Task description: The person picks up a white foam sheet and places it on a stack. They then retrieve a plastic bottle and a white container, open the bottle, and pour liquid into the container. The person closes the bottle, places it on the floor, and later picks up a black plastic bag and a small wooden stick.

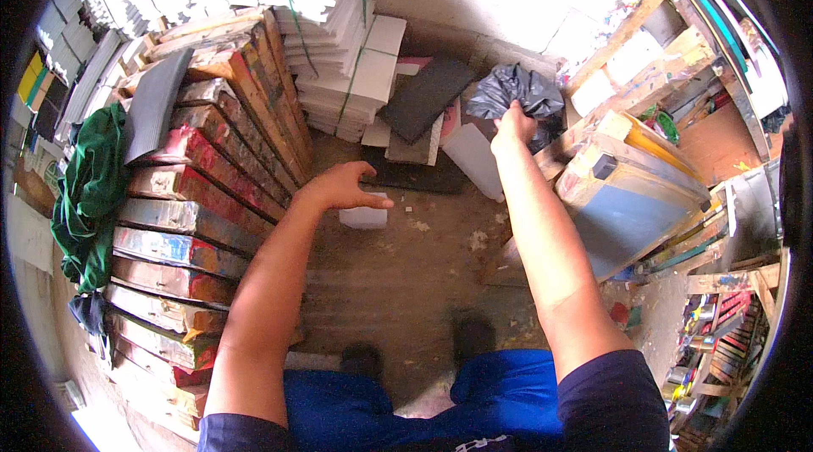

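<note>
My right hand (pixel 515 127) reaches forward, its fingers closed on the near edge of a crumpled black plastic bag (pixel 513 89). The bag is bunched up by the back wall, and its lower part is partly hidden behind my hand. My left hand (pixel 343 186) hangs in the air over the floor, thumb and fingers apart, holding nothing. Below it on the floor lies a small white piece (pixel 364 217). Between the hands and the wall, a dark flat sheet (pixel 429 98) leans on other boards, and a pale grey panel (pixel 474 160) lies tilted beside the bag.
Paint-stained wooden frames (pixel 190 219) stand in a row on my left, with a green cloth (pixel 89 194) draped over their ends. Tied stacks of white sheets (pixel 334 45) rise behind. On the right lean more framed screens (pixel 639 215) beside a cluttered wooden rack (pixel 720 342).
</note>
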{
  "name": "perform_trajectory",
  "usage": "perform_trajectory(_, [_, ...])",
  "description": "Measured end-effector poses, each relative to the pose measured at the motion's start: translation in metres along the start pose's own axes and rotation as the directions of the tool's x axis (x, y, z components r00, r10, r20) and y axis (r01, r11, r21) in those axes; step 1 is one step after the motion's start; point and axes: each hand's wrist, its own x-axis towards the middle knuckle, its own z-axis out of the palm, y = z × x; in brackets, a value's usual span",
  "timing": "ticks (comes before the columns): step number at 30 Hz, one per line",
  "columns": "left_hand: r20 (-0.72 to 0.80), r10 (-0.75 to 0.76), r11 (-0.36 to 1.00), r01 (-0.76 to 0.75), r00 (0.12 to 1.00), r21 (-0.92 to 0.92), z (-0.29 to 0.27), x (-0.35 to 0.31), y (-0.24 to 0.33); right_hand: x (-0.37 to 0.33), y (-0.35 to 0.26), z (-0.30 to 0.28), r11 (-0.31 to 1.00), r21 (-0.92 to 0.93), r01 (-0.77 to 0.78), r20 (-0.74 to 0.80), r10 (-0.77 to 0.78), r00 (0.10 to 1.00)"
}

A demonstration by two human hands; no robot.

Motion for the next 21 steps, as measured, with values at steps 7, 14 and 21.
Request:
perform_trajectory(7, [0.182, -0.064, 0.987, 0.036, 0.981, 0.155, 0.014, -0.009, -0.047, -0.046, 0.011, 0.003, 0.921, 0.214, 0.326, 0.085, -0.35, 0.933])
perform_trajectory(14, [-0.054, 0.093, 0.994, -0.096, 0.994, -0.053, 0.031, -0.014, -0.049, -0.172, 0.095, -0.063, 0.371, 0.158, 0.915, 0.987, -0.074, -0.14])
perform_trajectory(21, [-0.096, 0.182, 0.949, -0.2, 0.979, -0.241, 0.039, -0.012, -0.041, -0.19, 0.071, -0.089, 0.232, 0.161, 0.959, 0.974, -0.191, -0.117])
